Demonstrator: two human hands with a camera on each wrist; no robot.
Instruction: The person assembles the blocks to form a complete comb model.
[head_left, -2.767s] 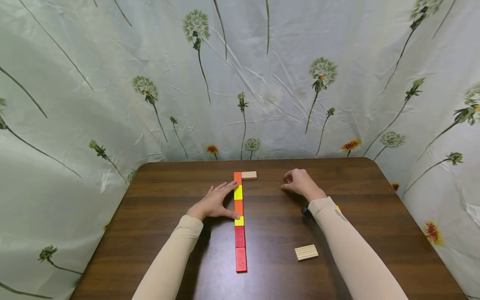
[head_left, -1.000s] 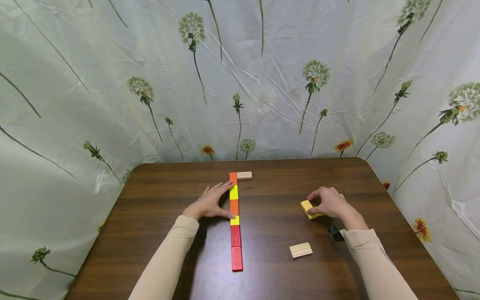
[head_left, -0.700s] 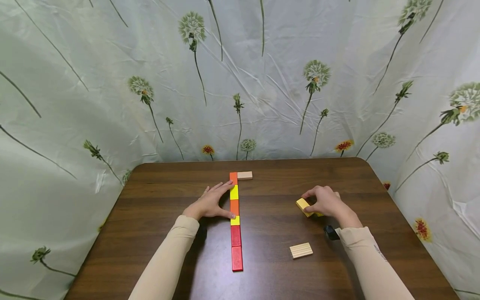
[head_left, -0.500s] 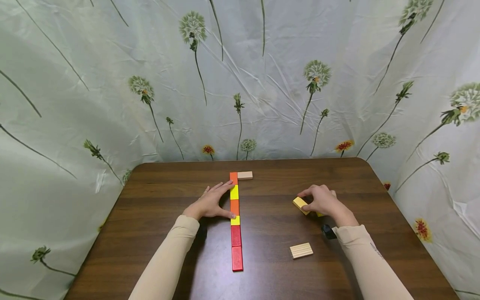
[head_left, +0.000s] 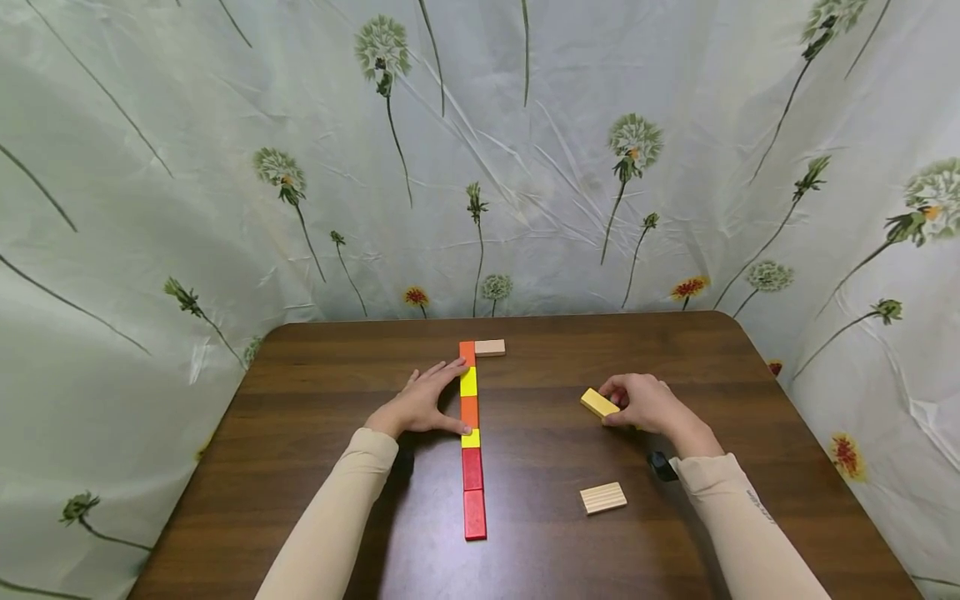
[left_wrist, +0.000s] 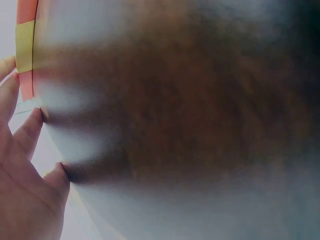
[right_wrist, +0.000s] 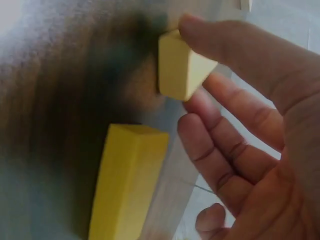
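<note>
A straight row of flat blocks runs toward the person: an orange block (head_left: 468,412), yellow and orange ones around it, and a red block (head_left: 474,514) at the near end. My left hand (head_left: 420,406) is spread along the row's left side, its thumb and fingertips on or against the blocks. To the right, my right hand (head_left: 645,404) pinches a pale yellow block (head_left: 598,403) between thumb and fingers. Beneath that hand a deeper yellow block (right_wrist: 127,185) lies on the table, apart from the held one; the head view mostly hides it.
A pale wooden block (head_left: 490,347) lies crosswise against the row's far end, on its right. Nearer the person, a ribbed wooden block (head_left: 603,497) lies on the brown table (head_left: 360,350). Behind the table hangs a flower-patterned curtain (head_left: 525,242).
My right hand has come from the table's far side to the right, taken the pale yellow block, and shifted it slightly left and away. My left hand stays at the row.
</note>
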